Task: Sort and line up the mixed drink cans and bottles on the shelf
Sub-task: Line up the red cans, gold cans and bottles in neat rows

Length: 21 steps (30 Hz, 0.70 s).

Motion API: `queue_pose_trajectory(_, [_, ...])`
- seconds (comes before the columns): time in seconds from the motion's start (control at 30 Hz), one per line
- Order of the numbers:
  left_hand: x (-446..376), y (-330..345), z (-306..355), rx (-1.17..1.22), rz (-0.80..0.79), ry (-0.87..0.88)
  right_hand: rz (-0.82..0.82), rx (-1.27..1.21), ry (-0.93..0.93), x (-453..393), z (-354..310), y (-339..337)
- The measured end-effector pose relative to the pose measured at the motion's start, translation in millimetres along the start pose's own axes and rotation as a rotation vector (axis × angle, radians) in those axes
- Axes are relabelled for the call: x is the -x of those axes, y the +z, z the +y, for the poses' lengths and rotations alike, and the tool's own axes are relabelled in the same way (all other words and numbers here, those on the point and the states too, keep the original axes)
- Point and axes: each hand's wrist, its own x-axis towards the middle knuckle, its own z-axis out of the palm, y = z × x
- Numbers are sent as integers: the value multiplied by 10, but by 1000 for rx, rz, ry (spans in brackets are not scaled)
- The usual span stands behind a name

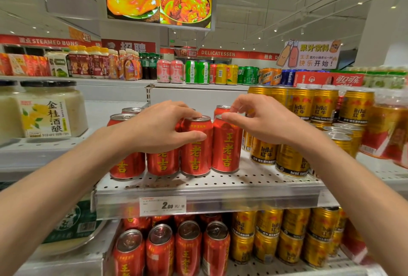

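A front row of red herbal-tea cans with yellow characters stands on the perforated metal shelf (220, 182). My left hand (159, 127) wraps around the top of one red can (195, 154), thumb on its front and fingers over the rim. My right hand (262, 116) hovers at the top of the neighbouring red can (226, 150), fingertips pinching at its rim. More red cans stand behind them, partly hidden by my hands. Gold Red Bull cans (291, 161) stand to the right on the same shelf, some stacked two high.
Large jars of white rice wine (50, 110) sit on the left shelf. The shelf below holds red cans (187, 247) and gold cans (293, 231). A price tag (163, 205) hangs on the shelf edge. Mixed bottles and cans line a far shelf.
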Motion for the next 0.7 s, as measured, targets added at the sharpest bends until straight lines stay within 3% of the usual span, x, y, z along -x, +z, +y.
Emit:
queue_pose_trajectory(0.13, [23,-117,-13,156,52,-40,76,-62,-76,-78,-66,7])
queue_pose_trajectory(0.33, [109,-480,-365,152,103,-201,-31,-111,-154,-268,-324,146])
queue_pose_trajectory(0.47, [79,-542,-706,87,43,-359,-93,-139,-142,-351,-379,228])
queue_pose_trajectory(0.7, [-52,-467,-906,194,-102,-494,-114,-178,-150,-360,-323,255])
